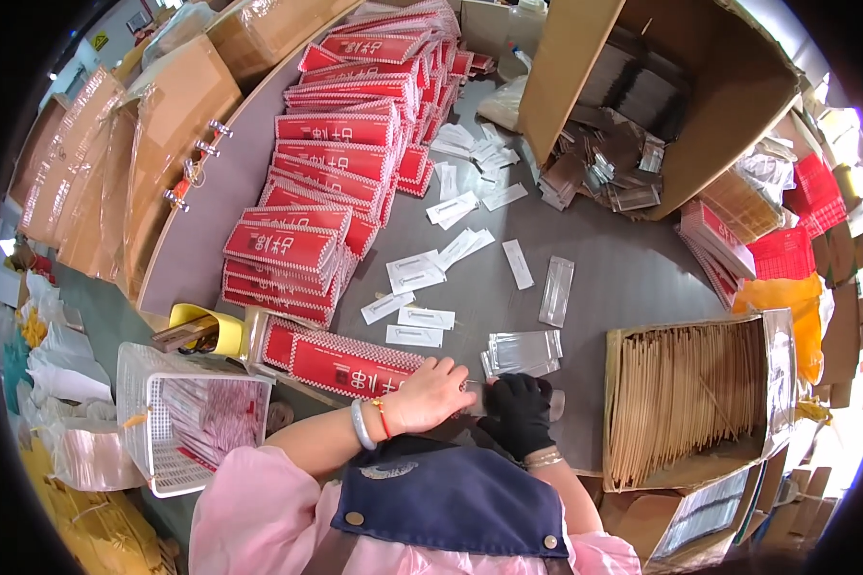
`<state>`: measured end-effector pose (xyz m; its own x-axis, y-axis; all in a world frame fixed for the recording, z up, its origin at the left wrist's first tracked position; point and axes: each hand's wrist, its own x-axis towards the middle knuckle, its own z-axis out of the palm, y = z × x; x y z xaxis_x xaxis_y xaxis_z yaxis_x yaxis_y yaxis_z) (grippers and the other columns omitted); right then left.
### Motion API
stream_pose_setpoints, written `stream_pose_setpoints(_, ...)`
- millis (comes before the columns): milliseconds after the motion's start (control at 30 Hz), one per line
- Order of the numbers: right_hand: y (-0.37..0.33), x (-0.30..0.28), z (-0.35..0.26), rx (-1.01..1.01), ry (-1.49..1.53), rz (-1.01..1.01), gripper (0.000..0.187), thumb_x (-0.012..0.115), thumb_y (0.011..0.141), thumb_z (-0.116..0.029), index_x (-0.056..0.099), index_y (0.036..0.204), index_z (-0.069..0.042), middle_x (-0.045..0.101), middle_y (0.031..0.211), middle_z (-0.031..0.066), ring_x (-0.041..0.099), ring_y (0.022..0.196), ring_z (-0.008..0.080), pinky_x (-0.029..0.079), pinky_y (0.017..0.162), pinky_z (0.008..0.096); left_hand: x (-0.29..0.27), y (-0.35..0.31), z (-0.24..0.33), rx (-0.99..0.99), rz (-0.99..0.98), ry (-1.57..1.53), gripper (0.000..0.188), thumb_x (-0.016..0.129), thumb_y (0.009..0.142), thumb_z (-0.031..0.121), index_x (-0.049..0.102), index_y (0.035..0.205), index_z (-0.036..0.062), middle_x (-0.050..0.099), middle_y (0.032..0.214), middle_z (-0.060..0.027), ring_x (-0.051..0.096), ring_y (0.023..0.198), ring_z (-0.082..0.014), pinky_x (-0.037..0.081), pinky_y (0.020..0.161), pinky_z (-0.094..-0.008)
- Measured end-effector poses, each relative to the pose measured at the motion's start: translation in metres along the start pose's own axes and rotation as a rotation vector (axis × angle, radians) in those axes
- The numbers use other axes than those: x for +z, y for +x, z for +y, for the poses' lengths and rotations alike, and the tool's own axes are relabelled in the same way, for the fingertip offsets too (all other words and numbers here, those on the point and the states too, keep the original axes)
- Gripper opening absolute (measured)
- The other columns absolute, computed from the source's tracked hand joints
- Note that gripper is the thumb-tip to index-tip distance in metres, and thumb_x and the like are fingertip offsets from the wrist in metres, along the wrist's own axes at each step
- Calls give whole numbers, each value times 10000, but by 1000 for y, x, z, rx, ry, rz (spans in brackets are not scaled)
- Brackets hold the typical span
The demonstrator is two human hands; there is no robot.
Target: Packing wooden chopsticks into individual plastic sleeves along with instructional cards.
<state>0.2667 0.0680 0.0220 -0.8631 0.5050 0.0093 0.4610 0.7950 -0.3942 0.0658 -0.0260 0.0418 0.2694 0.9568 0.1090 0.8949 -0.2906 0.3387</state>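
Observation:
At the near edge of the table, my bare left hand (433,393) bends its fingers over the right end of a red printed paper sleeve (340,367), with its fingertips close together. Beside it, my right hand (520,414), in a black glove, is closed; what its fingers grip is hidden. A narrow gap separates the two hands, and something small and pale shows there. Just beyond the right hand sits a small pile of clear flat packets (524,353). White paper packets (415,336) lie scattered farther out, near another clear packet (557,291).
Tall stacks of red sleeves (331,172) line the left side. An open carton of dark and clear packets (729,105) is tipped at the back right. A box of thin wooden sticks (686,402) stands right. Left are a white basket (139,422) and yellow holder (228,333).

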Motion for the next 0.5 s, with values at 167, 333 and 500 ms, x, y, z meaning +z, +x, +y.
stream_pose_setpoints(167, 1, -48, -8, 81, -25, 99, 552, 785, 614, -414, 596, 1041, -121, 571, 973, 78, 550, 944, 306, 390, 859, 480, -61, 3, -16, 64, -116, 47, 107, 616, 736, 141, 624, 842, 156, 539, 970, -73, 526, 916, -267, 422, 758, -410)
stream_pose_setpoints(333, -15, -53, 12, 149, -68, 189, 562, 776, 631, -428, 591, 1056, -110, 569, 982, 94, 541, 954, 323, 398, 821, 471, -104, -15, -89, -257, 273, 435, 118, 659, 722, 77, 660, 839, 60, 556, 1041, -140, 529, 1011, -356, 445, 831, -487)
stream_pose_setpoints(500, -12, -35, -5, 142, -44, 120, 561, 808, 616, -420, 581, 1032, -119, 574, 970, 95, 546, 963, 315, 382, 844, 456, -5, -46, -24, -588, 243, 40, 785, 875, 574, 429, 609, 1210, 53, 468, 1300, -175, 398, 1249, -396, 290, 1051, -617)
